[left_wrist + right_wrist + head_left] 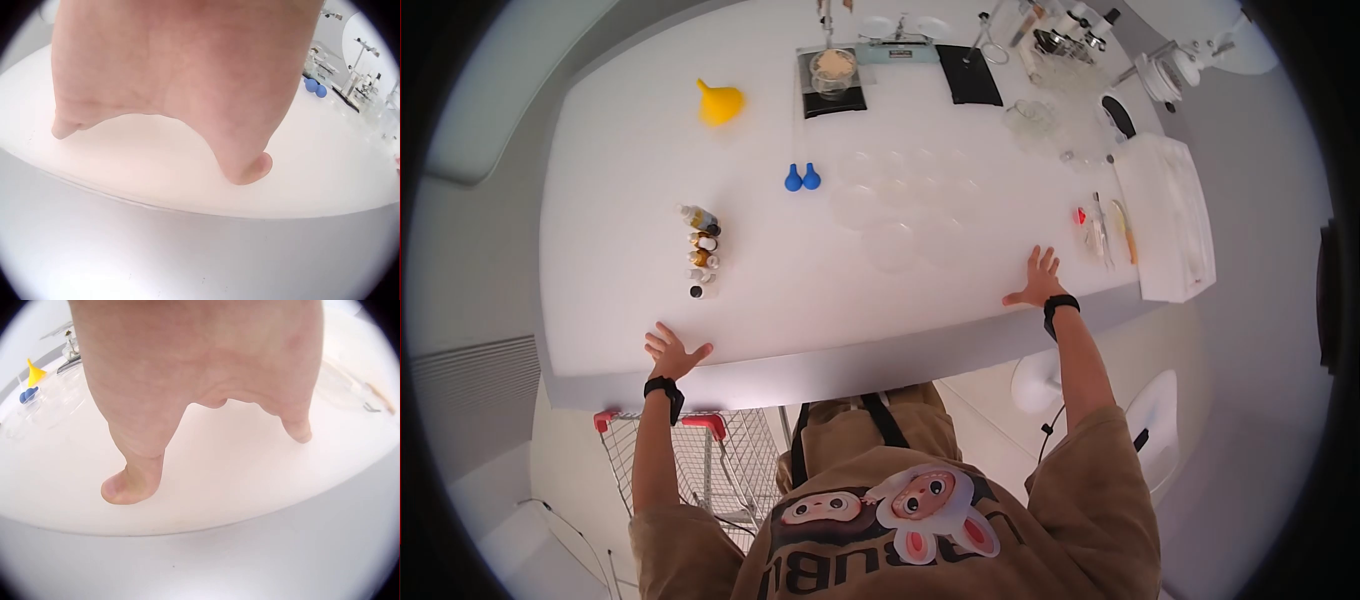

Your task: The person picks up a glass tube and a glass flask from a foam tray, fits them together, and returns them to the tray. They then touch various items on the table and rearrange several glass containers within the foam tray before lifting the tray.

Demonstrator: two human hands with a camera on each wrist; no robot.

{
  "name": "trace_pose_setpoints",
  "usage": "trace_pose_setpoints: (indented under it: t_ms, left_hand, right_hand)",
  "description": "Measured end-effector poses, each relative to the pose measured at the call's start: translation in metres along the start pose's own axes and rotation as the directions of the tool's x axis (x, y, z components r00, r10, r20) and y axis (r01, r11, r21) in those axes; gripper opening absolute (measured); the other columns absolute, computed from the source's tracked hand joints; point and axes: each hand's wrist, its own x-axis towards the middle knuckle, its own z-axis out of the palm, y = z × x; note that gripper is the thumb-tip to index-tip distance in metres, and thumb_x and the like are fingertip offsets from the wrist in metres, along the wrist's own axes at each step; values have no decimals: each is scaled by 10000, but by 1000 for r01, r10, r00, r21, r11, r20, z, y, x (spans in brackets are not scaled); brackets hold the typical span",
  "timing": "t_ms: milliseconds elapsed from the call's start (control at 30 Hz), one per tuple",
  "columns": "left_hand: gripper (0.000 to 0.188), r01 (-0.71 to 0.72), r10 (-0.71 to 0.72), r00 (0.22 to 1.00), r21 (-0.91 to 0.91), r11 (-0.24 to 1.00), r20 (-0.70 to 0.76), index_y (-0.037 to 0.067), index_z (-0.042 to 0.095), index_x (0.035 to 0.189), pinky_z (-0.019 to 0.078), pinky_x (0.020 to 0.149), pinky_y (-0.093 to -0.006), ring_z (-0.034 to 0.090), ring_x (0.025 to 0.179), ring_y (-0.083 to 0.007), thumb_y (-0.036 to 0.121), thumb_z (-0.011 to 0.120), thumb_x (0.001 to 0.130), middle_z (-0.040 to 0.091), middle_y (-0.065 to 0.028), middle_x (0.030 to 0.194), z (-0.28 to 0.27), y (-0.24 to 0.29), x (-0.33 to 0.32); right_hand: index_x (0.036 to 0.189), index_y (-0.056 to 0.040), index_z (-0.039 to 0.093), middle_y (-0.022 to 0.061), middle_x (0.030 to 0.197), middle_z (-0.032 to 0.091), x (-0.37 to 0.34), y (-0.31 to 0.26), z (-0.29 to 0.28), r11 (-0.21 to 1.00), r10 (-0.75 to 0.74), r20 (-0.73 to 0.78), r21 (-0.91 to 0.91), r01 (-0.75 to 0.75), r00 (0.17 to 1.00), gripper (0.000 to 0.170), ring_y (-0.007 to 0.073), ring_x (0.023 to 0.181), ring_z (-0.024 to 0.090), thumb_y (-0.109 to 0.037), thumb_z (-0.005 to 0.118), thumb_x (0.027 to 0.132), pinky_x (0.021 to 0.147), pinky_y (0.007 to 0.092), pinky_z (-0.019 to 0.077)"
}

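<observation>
My left hand [674, 353] rests at the front edge of the white table [800, 300], fingers spread and nothing held. Nearest to it stands a row of small bottles [703, 250] with white and dark caps. The right hand [1036, 280] is likewise spread at the table's front edge, holding nothing. To its right lie tweezers [1102, 240], a small red item [1080, 215] and a thin yellow-orange tool [1128, 235]. Between the hands and farther back are several clear glass dishes [892, 240] and two blue rubber bulbs [811, 176].
A yellow funnel [720, 104] lies at the back left. Behind stand a beaker of tan material [832, 72] on a black-based stand, a balance scale [898, 50] and a ring stand [970, 78]. A white foam box [1168, 220] borders the right end; a wire cart [700, 460] stands below.
</observation>
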Motion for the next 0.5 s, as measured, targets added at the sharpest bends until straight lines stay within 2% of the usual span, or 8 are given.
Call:
trace_pose_setpoints:
  t_ms: [167, 233, 433, 500]
  left_hand:
    - [1440, -13, 12, 999, -43, 999, -36, -68, -167, 1478, 98, 1130, -651, -66, 1375, -641, 804, 652, 677, -124, -466, 1475, 4, -2, -2]
    - [1438, -26, 21, 997, -62, 998, -68, -60, -167, 1481, 97, 1130, -650, -71, 1377, -638, 798, 660, 676, -132, -459, 1479, 5, -3, -4]
    - [1433, -21, 19, 999, -76, 997, -26, -42, -174, 1486, 85, 1129, -655, -124, 1376, -627, 771, 687, 679, -165, -445, 1481, 7, -5, 2]
    - [1436, -7, 3, 997, -64, 998, -74, -35, -178, 1486, 99, 1124, -660, -102, 1376, -633, 780, 681, 675, -149, -447, 1484, 15, -13, 12]
  right_hand:
    - [1507, 45, -87, 402, 1526, -69, 0, -2, -3, 1000, 0, 10, -3, 1, 1000, 1547, 594, 1408, 6, -701, 829, 508, 1137, 607, 226]
    - [1516, 22, -92, 380, 1539, -91, 0, -1, -1, 1000, 4, 2, -19, -4, 1000, 1522, 569, 1426, 2, -687, 829, 533, 1083, 629, 301]
    - [1515, 19, -101, 378, 1540, -88, 3, -1, 2, 999, 21, -6, -41, -21, 1000, 1536, 569, 1425, 2, -697, 829, 523, 1090, 629, 292]
    - [1515, 18, -101, 378, 1540, -85, 2, -1, 0, 999, 28, -4, -41, -28, 1000, 1539, 571, 1425, 5, -703, 826, 521, 1088, 622, 300]
